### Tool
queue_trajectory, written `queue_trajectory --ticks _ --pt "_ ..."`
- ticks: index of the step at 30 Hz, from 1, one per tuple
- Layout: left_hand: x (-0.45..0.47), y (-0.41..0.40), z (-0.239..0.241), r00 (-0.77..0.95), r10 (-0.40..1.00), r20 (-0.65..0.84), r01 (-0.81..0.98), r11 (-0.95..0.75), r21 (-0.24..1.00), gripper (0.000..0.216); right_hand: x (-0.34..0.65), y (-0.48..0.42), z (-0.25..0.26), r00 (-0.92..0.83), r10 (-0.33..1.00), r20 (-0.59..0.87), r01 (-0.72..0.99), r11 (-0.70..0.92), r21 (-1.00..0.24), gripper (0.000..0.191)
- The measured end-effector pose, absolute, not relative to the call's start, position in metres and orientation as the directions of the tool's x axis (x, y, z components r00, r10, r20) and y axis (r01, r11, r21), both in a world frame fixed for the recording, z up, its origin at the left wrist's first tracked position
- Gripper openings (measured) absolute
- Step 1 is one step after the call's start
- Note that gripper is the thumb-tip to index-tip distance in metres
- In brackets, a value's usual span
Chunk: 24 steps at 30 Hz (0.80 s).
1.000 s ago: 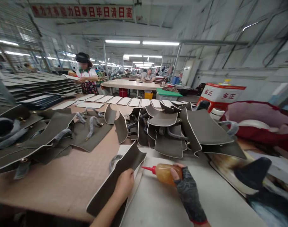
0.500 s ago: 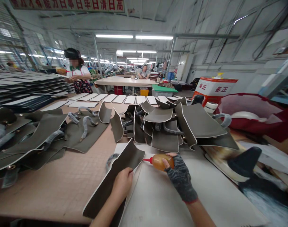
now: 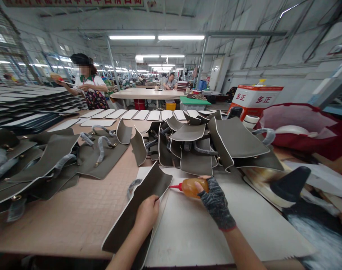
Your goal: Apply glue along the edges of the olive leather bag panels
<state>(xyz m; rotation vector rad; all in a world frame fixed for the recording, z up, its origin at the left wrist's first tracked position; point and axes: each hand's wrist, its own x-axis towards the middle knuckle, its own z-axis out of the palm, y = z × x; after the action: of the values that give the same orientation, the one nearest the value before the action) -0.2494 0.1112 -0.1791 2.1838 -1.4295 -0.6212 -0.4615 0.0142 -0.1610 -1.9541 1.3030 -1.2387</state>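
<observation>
My left hand (image 3: 146, 214) grips a long grey-brown leather panel (image 3: 137, 210) with a white edge, tilted up off a white board (image 3: 193, 232). A fingerless dark knit glove covers my right hand (image 3: 212, 197), which is wrapped round an amber glue bottle (image 3: 191, 186). The bottle lies sideways and its red nozzle (image 3: 175, 186) points left, close to the panel's far right edge. A wrapped grey handle (image 3: 131, 186) shows behind the panel.
A heap of similar grey panels (image 3: 199, 150) lies just beyond the board, more at the left (image 3: 41, 165). White pieces in a row (image 3: 137, 114) sit farther back. A red bag (image 3: 303, 131) and a red-white box (image 3: 255, 99) stand right. A person (image 3: 88, 88) works at far left.
The view has shifted down slightly. My right hand brought the bottle left, so its nozzle is now near the panel's edge. My left hand keeps its hold on the panel.
</observation>
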Motion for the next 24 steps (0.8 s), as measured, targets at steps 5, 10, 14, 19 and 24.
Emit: queue_trajectory --ticks 5,10,14,19,24 --pt "-0.249 0.111 -0.183 0.359 -0.927 -0.113 -0.736 -0.355 0.576 0.026 -0.465 0.018 -0.162 0.154 -0.918 0.365 -0.467 -0.393 -0.792 0.033" --pt "-0.250 0.113 -0.183 0.355 -0.930 -0.100 -0.730 -0.343 0.591 0.026 -0.464 0.032 -0.159 0.152 -0.940 0.307 -0.414 -0.342 -0.843 0.035" --pt "-0.250 0.113 -0.182 0.348 -0.933 -0.087 -0.734 -0.329 0.594 0.026 -0.466 0.039 -0.164 0.171 -0.938 0.301 -0.409 -0.345 -0.845 0.032" --pt "-0.251 0.114 -0.181 0.344 -0.936 -0.079 -0.749 -0.324 0.578 0.026 -0.469 0.048 -0.171 0.189 -0.946 0.263 -0.384 -0.318 -0.867 0.031" --pt "-0.251 0.115 -0.185 0.338 -0.938 -0.070 -0.754 -0.315 0.577 0.026 -0.468 0.064 -0.168 0.217 -0.944 0.248 -0.384 -0.317 -0.867 0.029"
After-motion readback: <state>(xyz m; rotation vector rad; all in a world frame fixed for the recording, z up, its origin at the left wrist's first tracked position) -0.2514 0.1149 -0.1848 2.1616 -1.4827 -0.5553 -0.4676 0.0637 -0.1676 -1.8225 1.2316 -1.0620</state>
